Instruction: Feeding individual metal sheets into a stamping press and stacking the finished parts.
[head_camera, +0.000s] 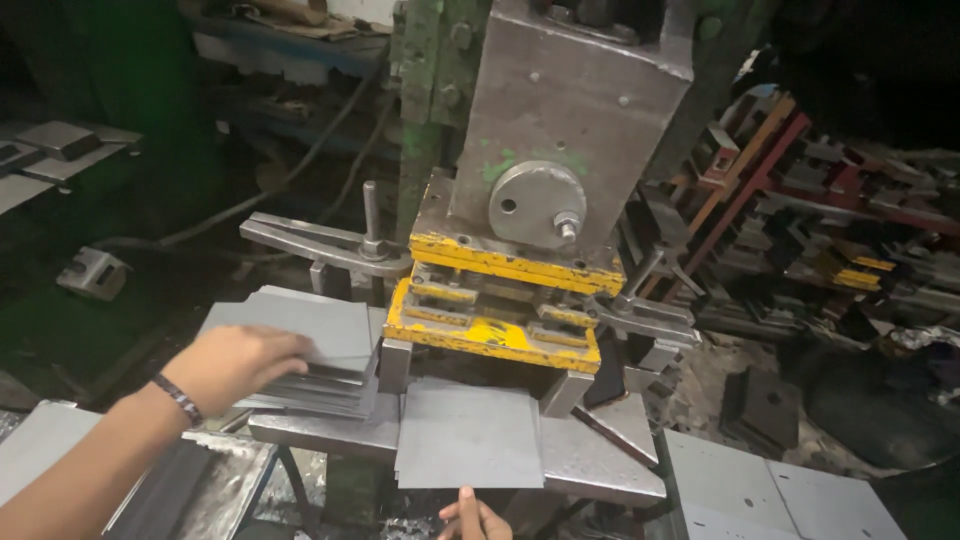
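Sheet (468, 435) flat, short edge into yellow die (495, 300)

My left hand (235, 362) lay on a stack of plates (310, 365): matt grey sheet metal, smooth | single plate (470, 435): same dull metal | die (495, 305): chipped yellow paint | press block (570, 110): bare scuffed steel

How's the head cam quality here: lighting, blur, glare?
Head view: dim shop, the background nearly black at the upper left and right; light falls mainly on the press and the flat sheet. Left hand on the sheet stack is slightly soft. Right hand is cropped at the bottom edge. No strong glare.
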